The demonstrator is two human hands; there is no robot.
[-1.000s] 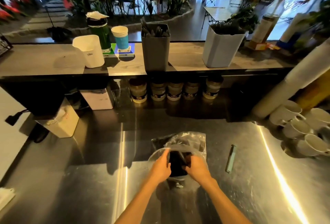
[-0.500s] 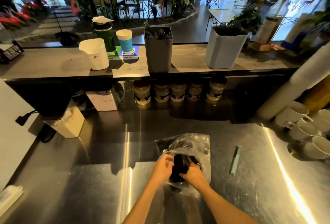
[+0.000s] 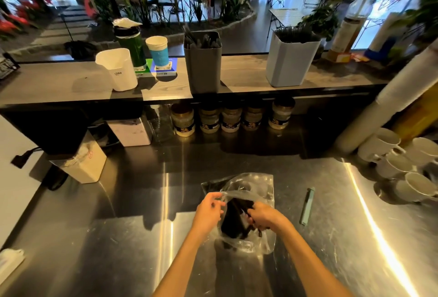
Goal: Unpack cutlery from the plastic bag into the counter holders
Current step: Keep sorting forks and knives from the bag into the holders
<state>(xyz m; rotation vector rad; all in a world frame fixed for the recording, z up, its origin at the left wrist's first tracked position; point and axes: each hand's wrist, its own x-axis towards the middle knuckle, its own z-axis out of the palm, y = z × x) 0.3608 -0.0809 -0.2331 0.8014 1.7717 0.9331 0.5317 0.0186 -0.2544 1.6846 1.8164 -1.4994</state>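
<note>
A clear plastic bag [image 3: 256, 185] lies on the steel counter [image 3: 118, 225] just in front of me, with a bundle of black cutlery [image 3: 235, 218] inside. My left hand [image 3: 208, 211] pinches the bag's open edge on the left. My right hand [image 3: 265, 217] is inside the opening and grips the black cutlery. On the raised shelf stand a dark grey holder [image 3: 203, 64] with black cutlery in it, a light blue-grey holder [image 3: 290, 59] with dark pieces, and a white holder [image 3: 118, 70].
A teal pen-like stick [image 3: 307, 205] lies right of the bag. White mugs [image 3: 403, 168] crowd the right edge beside a long stack of white cups [image 3: 388, 97]. Jars [image 3: 232, 116] line up under the shelf. A white box [image 3: 83, 164] and black machine sit left.
The bag's mouth has been pulled wider by my left hand. My right hand has reached deeper in and closed round the black cutlery. The view has tilted slightly.
</note>
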